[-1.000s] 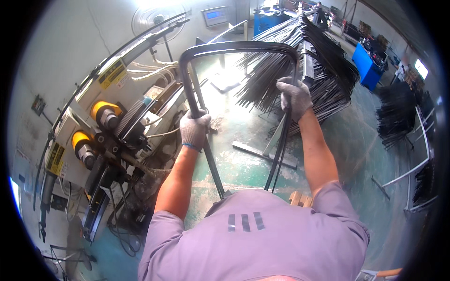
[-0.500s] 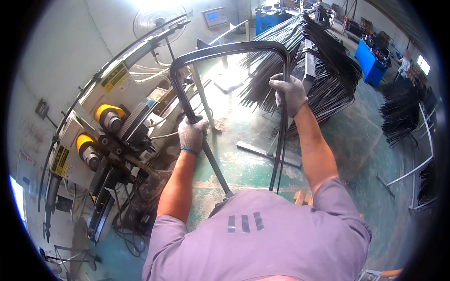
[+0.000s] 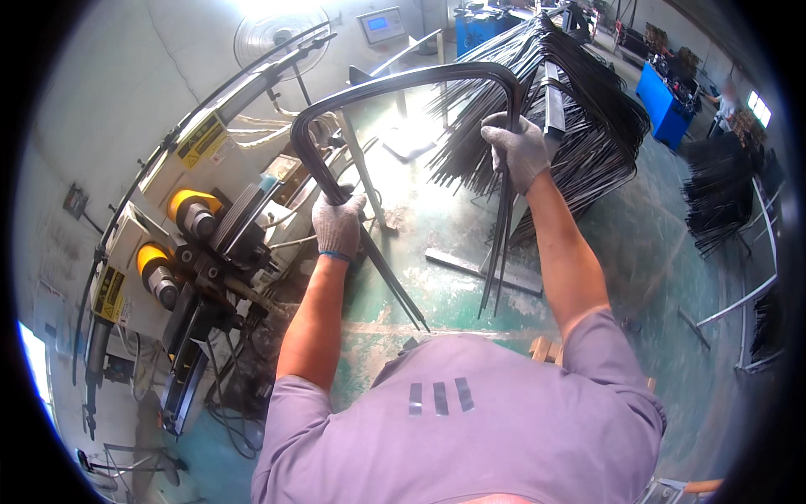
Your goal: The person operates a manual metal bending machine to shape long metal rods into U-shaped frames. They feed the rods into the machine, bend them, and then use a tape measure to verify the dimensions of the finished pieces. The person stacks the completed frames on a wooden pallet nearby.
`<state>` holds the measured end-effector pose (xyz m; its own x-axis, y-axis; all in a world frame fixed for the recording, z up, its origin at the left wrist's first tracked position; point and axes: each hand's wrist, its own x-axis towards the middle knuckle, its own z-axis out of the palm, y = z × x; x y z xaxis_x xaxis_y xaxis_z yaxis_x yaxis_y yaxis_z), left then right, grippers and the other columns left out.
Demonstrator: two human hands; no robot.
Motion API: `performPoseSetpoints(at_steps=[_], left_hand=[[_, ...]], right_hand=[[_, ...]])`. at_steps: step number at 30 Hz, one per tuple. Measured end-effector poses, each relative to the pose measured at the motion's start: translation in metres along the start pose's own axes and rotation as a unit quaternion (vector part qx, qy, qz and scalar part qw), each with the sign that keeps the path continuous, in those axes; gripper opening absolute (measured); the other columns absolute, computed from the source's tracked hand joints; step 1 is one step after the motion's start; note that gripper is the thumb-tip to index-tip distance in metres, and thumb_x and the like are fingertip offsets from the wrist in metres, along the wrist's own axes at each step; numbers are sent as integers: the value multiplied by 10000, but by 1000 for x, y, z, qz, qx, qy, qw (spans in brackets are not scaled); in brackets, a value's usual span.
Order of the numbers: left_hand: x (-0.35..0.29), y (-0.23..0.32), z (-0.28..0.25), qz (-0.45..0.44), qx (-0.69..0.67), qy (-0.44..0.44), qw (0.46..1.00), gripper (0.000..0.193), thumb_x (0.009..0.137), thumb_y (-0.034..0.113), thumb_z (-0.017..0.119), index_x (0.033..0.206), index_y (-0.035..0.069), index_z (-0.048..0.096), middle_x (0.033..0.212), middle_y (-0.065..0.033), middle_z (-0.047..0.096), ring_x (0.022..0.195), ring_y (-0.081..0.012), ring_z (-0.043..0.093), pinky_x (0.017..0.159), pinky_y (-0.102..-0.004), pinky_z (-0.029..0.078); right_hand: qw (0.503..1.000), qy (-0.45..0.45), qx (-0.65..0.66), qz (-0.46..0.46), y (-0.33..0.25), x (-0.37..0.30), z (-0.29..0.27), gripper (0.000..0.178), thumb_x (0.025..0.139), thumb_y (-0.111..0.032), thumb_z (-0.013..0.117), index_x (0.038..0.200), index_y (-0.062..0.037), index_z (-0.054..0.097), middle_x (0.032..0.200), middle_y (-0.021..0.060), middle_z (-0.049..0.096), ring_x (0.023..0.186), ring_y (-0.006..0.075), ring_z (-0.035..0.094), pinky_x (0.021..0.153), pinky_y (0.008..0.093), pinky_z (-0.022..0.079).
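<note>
Both my hands wear pale knitted gloves and grip a bundle of dark U-shaped bent bars [image 3: 411, 77]. My left hand [image 3: 337, 223] is wrapped round the left leg of the bundle, below its corner. Higher up, my right hand [image 3: 518, 153] closes round the right leg. The curved closed end points away from me, and the loose leg ends spread slightly above my chest. Just beyond my right hand, a large heap of similar bent bars [image 3: 579, 126] hangs over a grey metal beam [image 3: 554, 105].
At left stands a bending machine with yellow-capped rollers [image 3: 195, 214] and loose cables. A fan [image 3: 281, 42] and a control box with a screen [image 3: 382, 25] are behind it. A metal bar [image 3: 483, 270] lies on the green floor. Far right are a blue bench [image 3: 663, 105] and a person [image 3: 724, 105].
The bundle has lifted away from my chest and tilted, its left corner shifting left. Its leg ends now show free and fanned apart. My right hand has risen slightly.
</note>
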<state>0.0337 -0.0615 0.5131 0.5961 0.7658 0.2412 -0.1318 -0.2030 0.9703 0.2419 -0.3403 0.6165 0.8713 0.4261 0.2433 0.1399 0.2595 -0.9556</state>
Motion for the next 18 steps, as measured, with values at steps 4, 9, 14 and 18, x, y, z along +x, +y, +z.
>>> performPoseSetpoints(at_steps=[4,9,14,18], left_hand=[[-3,14,6,-12,-20,-22,999,279,909,-16,776,1177,-28,700,898,-77,705,739,-180,695,653,-337,577],[0,25,9,-27,-19,-20,999,292,911,42,818,1178,-35,730,924,-81,733,731,-165,695,673,-326,571],[-2,11,13,-19,10,-9,1000,306,912,57,838,1186,-41,743,941,-83,743,746,-168,702,683,-328,570],[6,-31,14,-5,61,-53,997,302,906,77,835,1166,-50,748,971,-110,769,815,-194,732,762,-353,591]], right_hand=[[1000,9,22,-1,11,10,-9,131,924,-77,813,1041,-48,762,704,7,641,507,100,554,452,283,458],[999,32,26,13,17,7,-9,134,909,-43,813,1033,-47,761,710,5,644,510,102,559,458,288,471],[997,78,9,6,34,4,-9,104,934,-24,802,1025,-67,775,714,-10,650,522,96,572,463,291,472],[992,125,5,-5,65,-7,-22,45,951,-50,800,988,-74,790,748,-19,681,566,84,593,521,273,464]])
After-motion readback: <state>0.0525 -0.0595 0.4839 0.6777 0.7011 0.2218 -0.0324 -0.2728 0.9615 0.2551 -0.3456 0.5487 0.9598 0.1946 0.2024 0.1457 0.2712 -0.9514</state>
